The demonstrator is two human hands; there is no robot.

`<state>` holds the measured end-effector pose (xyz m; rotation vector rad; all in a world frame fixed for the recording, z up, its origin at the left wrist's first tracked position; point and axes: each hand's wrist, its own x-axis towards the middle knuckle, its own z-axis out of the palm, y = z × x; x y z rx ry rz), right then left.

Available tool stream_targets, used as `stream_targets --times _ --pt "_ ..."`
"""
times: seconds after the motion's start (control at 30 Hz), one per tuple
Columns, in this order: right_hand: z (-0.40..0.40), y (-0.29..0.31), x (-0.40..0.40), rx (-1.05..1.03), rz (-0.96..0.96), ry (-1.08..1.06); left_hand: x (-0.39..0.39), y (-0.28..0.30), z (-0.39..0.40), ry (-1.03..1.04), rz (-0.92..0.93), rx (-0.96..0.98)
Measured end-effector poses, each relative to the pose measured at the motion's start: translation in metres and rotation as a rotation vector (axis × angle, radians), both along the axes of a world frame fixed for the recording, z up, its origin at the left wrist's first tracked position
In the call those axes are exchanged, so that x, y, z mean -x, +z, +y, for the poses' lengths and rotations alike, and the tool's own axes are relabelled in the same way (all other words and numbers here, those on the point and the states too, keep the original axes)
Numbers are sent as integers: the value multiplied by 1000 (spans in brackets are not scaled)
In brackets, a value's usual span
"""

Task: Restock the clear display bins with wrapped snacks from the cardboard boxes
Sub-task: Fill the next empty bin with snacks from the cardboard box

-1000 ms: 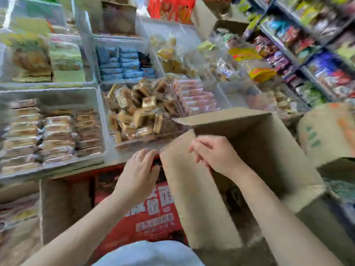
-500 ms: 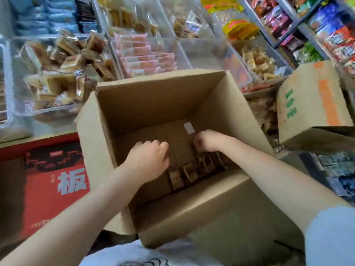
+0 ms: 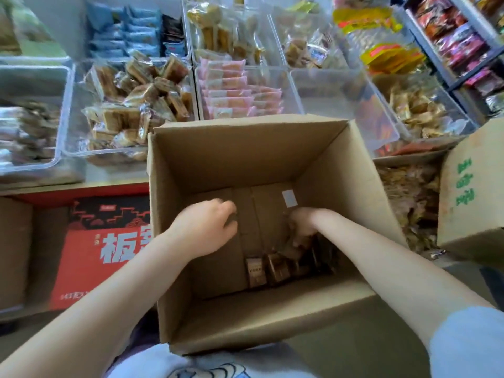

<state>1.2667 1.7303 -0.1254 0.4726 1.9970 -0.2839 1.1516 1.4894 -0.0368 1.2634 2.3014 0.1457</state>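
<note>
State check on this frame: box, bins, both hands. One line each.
Cardboard box: open, a few brown wrapped snacks left at the bottom.
Pink-snack bin: partly full, packs in rows.
Clear bin right of it: nearly empty.
Brown-snack bin: heaped, packs jumbled.
Left hand: inside the box, fingers curled, nothing seen in it.
Right hand: inside the box, down among the snacks; grip unclear.

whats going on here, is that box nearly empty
A person is reaching with both hands into an open cardboard box set in front of the clear display bins. The right hand is down among the few brown wrapped snacks left in the box's near right corner; whether it grips one is unclear. The left hand hovers over the bare box floor, fingers loosely curled, holding nothing. So yes, the box is nearly empty.
</note>
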Motion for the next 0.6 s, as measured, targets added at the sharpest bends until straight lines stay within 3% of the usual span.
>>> stream_targets --times 0.1,0.2,0.3,0.43,0.6 --pt "3 47 29 197 363 -331 -3 8 -4 63 -104 -234" --pt "-24 100 42 661 715 -754 -2 24 -17 243 -159 -647" --pt "-63 141 58 1021 840 -846 24 38 -39 507 -173 -892" --pt "-124 163 108 1090 912 -807 78 57 -76 709 -717 -937" --pt "-209 158 194 890 928 -657 149 58 -150 811 -808 -1101"
